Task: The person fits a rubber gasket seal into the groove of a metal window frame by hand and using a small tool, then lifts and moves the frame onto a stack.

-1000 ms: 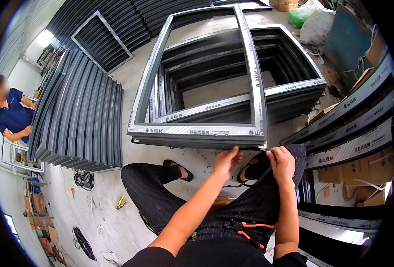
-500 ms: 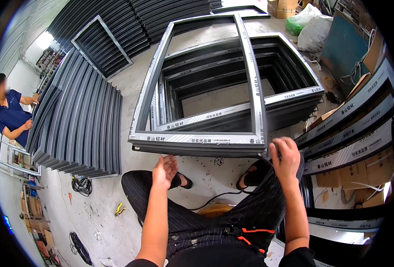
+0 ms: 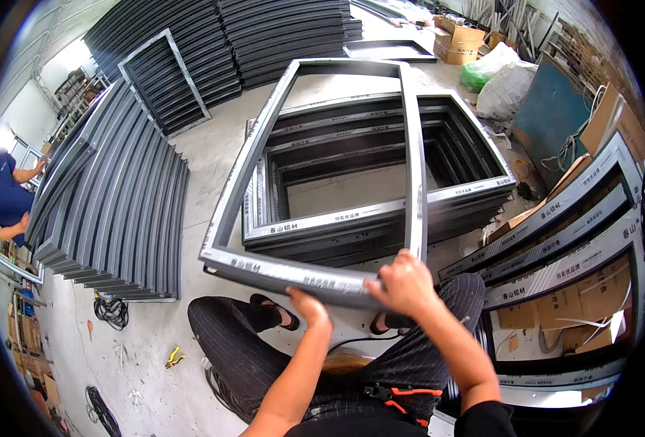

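A dark metal window frame (image 3: pixel 293 270) with protective film lies tilted over a stack of similar frames (image 3: pixel 335 216), its near rail just above my knees. My left hand (image 3: pixel 311 307) is at the middle of that rail, fingers curled against its lower edge. Over the near right corner, my right hand (image 3: pixel 405 285) is closed with thumb and fingers gripping the rail. A thin black strip (image 3: pixel 359 340) runs between my legs; where its upper end goes is hidden. Orange-handled pliers (image 3: pixel 410 393) rest at my lap.
Tall stacks of dark frames (image 3: pixel 118 197) stand at left, where a person in blue (image 3: pixel 5 189) works. More frames (image 3: pixel 563 273) lean at right beside cardboard. Yellow-handled pliers (image 3: pixel 174 357) and coiled black cords (image 3: pixel 111 312) lie on the floor. Bags (image 3: pixel 505 91) sit at back right.
Both hands have come onto the near rail; earlier they were apart from it with fingers loosely curled. The top frame's near side has shifted toward me and turned slightly.
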The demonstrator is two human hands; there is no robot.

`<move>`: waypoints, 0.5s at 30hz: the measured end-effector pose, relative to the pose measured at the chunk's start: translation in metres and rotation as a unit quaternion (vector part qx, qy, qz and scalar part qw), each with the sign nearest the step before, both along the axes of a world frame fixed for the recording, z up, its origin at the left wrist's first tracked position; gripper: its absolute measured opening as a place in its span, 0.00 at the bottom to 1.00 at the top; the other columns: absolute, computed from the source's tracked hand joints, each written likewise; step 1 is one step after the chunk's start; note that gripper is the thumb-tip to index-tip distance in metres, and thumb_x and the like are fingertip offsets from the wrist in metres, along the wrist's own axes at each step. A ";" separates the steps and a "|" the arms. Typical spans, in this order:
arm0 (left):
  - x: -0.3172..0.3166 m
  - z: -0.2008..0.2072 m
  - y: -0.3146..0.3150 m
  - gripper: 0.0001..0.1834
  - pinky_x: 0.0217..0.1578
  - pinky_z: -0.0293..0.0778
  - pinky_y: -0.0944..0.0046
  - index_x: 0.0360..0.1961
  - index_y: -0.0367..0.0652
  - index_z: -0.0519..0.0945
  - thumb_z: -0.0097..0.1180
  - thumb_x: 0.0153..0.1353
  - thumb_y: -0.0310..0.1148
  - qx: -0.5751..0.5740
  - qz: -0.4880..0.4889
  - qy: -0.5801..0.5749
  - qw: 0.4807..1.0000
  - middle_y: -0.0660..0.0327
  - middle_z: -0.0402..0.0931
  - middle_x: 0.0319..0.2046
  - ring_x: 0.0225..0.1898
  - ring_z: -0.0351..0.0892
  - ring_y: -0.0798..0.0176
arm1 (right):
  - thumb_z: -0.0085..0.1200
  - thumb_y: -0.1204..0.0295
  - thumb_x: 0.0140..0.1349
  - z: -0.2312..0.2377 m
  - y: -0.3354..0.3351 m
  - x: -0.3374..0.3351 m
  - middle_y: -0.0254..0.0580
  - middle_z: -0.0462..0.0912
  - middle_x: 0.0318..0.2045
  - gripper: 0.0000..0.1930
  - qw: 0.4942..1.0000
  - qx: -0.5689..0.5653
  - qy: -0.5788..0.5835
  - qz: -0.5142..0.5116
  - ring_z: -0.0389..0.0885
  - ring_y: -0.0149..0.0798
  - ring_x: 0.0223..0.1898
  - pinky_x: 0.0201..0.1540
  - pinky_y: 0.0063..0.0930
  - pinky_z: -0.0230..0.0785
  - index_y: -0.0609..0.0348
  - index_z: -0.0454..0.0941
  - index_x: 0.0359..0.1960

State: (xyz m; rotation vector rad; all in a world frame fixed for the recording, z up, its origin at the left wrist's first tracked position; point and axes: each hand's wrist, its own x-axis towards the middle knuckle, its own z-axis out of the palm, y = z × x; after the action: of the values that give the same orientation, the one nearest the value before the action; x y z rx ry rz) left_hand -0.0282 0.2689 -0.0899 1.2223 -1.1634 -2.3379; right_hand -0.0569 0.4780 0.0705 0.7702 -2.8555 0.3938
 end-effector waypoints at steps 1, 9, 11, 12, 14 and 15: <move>0.008 0.017 0.001 0.35 0.59 0.62 0.51 0.66 0.47 0.58 0.29 0.69 0.62 -0.052 0.030 -0.036 0.998 0.59 0.64 0.62 0.59 0.67 0.56 | 0.54 0.50 0.57 -0.007 -0.006 0.015 0.50 0.77 0.16 0.24 1.000 -0.017 0.004 -0.012 0.79 0.48 0.27 0.48 0.39 0.68 0.60 0.77 0.15; -0.063 -0.011 -0.151 0.41 0.54 0.67 0.56 0.52 0.26 0.73 0.24 0.71 0.58 -0.374 -0.178 -0.102 0.904 0.39 0.76 0.48 0.51 0.75 0.45 | 0.58 0.53 0.56 0.002 -0.125 0.045 0.44 0.78 0.19 0.20 0.993 -0.091 -0.042 -0.069 0.79 0.45 0.28 0.51 0.39 0.64 0.60 0.73 0.27; -0.096 0.030 -0.172 0.44 0.49 0.70 0.55 0.47 0.28 0.77 0.23 0.70 0.62 -0.360 -0.287 -0.118 0.880 0.44 0.79 0.43 0.46 0.78 0.47 | 0.60 0.54 0.53 0.002 -0.150 0.024 0.42 0.77 0.19 0.20 0.992 -0.115 -0.032 -0.038 0.78 0.44 0.28 0.47 0.38 0.65 0.59 0.71 0.27; -0.101 0.045 -0.170 0.44 0.48 0.70 0.55 0.46 0.29 0.78 0.24 0.69 0.63 -0.305 -0.282 -0.114 0.903 0.46 0.80 0.42 0.45 0.78 0.49 | 0.61 0.55 0.52 0.000 -0.161 0.012 0.42 0.76 0.18 0.20 0.992 -0.119 -0.014 -0.027 0.78 0.44 0.27 0.44 0.37 0.64 0.59 0.71 0.27; -0.091 0.029 -0.171 0.43 0.47 0.70 0.56 0.46 0.30 0.79 0.29 0.68 0.65 -0.299 -0.253 -0.076 0.917 0.50 0.80 0.41 0.44 0.78 0.57 | 0.60 0.52 0.52 -0.002 -0.180 -0.004 0.43 0.77 0.17 0.22 0.994 -0.108 -0.001 -0.017 0.79 0.44 0.25 0.40 0.37 0.65 0.60 0.72 0.28; -0.074 0.043 -0.149 0.39 0.44 0.73 0.56 0.49 0.33 0.77 0.35 0.67 0.63 -0.298 -0.229 -0.047 0.926 0.51 0.79 0.41 0.41 0.78 0.58 | 0.60 0.51 0.53 -0.005 -0.182 -0.012 0.43 0.77 0.16 0.23 0.994 -0.106 -0.004 -0.025 0.79 0.44 0.23 0.39 0.37 0.65 0.61 0.73 0.29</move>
State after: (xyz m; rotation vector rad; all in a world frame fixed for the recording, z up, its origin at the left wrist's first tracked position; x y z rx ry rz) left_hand -0.1019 0.1197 -0.0468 0.9083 -2.1798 -1.9444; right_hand -0.0684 0.2956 0.0659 0.6562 -2.7739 0.6799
